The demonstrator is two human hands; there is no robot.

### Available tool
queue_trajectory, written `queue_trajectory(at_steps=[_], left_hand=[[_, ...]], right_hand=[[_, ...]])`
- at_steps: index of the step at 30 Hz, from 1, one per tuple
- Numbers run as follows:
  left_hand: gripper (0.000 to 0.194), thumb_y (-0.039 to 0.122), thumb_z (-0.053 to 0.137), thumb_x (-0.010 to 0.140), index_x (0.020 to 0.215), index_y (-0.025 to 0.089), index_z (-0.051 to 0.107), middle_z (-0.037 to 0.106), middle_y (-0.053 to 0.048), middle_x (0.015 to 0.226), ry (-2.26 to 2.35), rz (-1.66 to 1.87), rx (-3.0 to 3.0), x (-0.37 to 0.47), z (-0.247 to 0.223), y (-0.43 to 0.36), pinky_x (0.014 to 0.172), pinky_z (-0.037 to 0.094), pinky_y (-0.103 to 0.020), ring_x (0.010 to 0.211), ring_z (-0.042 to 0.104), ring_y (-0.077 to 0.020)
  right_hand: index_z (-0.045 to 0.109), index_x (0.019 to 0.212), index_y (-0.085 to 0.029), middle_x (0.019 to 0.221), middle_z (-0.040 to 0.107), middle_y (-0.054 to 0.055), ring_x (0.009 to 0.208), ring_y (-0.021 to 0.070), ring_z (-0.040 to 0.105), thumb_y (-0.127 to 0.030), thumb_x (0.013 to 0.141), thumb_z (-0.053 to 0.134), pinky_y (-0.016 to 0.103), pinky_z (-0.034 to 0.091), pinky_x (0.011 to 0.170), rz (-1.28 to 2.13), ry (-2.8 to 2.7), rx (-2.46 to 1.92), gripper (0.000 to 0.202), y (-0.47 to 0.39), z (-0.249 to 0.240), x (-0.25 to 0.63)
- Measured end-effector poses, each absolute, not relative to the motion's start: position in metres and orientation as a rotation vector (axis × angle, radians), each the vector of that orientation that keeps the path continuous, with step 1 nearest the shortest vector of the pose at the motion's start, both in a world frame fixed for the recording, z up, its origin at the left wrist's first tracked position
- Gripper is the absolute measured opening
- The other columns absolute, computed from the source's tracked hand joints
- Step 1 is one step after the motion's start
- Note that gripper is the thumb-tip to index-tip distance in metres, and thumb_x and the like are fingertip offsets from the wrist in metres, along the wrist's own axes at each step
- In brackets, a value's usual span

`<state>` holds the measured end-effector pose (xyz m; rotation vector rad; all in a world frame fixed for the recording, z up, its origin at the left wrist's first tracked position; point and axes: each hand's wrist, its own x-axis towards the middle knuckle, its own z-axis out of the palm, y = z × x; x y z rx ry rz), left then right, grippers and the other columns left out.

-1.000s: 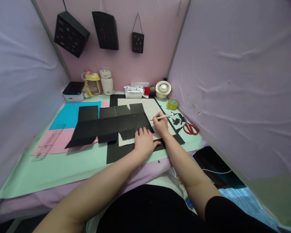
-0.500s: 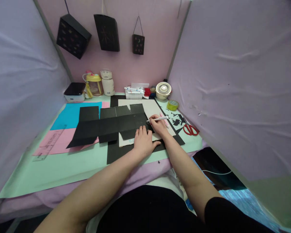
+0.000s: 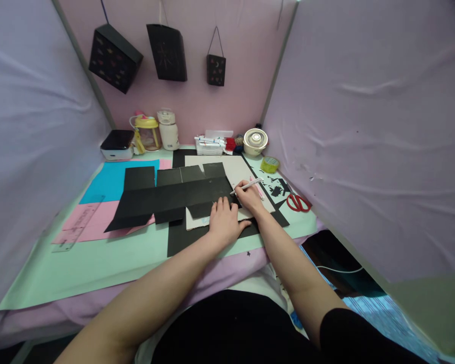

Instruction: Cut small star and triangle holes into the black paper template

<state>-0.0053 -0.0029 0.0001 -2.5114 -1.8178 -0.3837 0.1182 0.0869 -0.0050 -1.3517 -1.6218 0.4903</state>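
A cut and creased sheet of black card (image 3: 174, 196) with flaps along both long sides lies across the table. My left hand (image 3: 225, 220) rests on its right end, fingers stretched forward and thumb out to the right. Pinched in my right hand (image 3: 249, 197) is a slim white pen-shaped tool (image 3: 253, 183), slanting up to the right. Its tip meets the card's right edge area; whether it is a nib or a blade is too small to tell. Under the card's right part lies a pale board (image 3: 227, 166), itself on a larger black sheet (image 3: 178, 247).
Red scissors (image 3: 298, 202), black paper scraps (image 3: 276, 191) and yellow-green tape (image 3: 270, 164) lie to the right. Left are a clear ruler (image 3: 79, 222), pink paper (image 3: 94, 230) and blue paper (image 3: 102, 183). Behind stand a marker box (image 3: 209, 148) and bottles (image 3: 169, 135). Black lanterns (image 3: 167, 53) hang above.
The tool's tip has shifted slightly down and toward me, and its back end tilts up more. My right hand moved a little with it; my left hand stays in place.
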Motion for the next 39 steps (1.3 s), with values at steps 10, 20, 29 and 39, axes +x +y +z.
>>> queue_trajectory(at_steps=[10, 20, 29, 39], left_hand=[[0.069, 0.068, 0.051, 0.084, 0.124, 0.011, 0.057, 0.044, -0.022, 0.145, -1.818, -0.352, -2.508, -0.0054, 0.0009, -0.0025, 0.112, 0.027, -0.047, 0.137, 0.036, -0.0366], [0.08, 0.068, 0.049, 0.086, 0.139, 0.008, 0.047, 0.04, -0.024, 0.147, -1.831, -0.333, -2.517, -0.0047, 0.0002, -0.0027, 0.113, 0.024, -0.048, 0.139, 0.033, -0.0378], [0.08, 0.068, 0.048, 0.086, 0.14, 0.009, 0.047, 0.039, -0.023, 0.149, -1.842, -0.314, -2.522, -0.0046, 0.0013, -0.0028, 0.114, 0.024, -0.048, 0.139, 0.032, -0.0373], [0.08, 0.068, 0.048, 0.086, 0.14, 0.009, 0.047, 0.039, -0.024, 0.148, -1.838, -0.324, -2.525, -0.0045, 0.0005, -0.0024, 0.114, 0.023, -0.048, 0.139, 0.032, -0.038]], right_hand=[[0.059, 0.065, -0.021, 0.063, 0.063, -0.002, 0.066, 0.016, 0.056, -0.024, 0.074, 0.05, 0.027, 0.043, 0.068, 0.504, -1.639, -1.368, 0.013, 0.0877, -0.0071, 0.118], [0.06, 0.067, -0.02, 0.066, 0.064, -0.002, 0.066, 0.0149, 0.058, -0.023, 0.074, 0.05, 0.025, 0.044, 0.07, 0.514, -1.653, -1.378, 0.013, 0.087, -0.006, 0.1176], [0.06, 0.069, -0.02, 0.067, 0.066, -0.002, 0.067, 0.0151, 0.059, -0.022, 0.075, 0.05, 0.025, 0.044, 0.069, 0.529, -1.653, -1.381, 0.012, 0.0863, -0.0057, 0.1171], [0.061, 0.07, -0.02, 0.067, 0.066, -0.002, 0.067, 0.015, 0.06, -0.023, 0.076, 0.05, 0.025, 0.044, 0.068, 0.542, -1.674, -1.362, 0.013, 0.0863, -0.0055, 0.1173]])
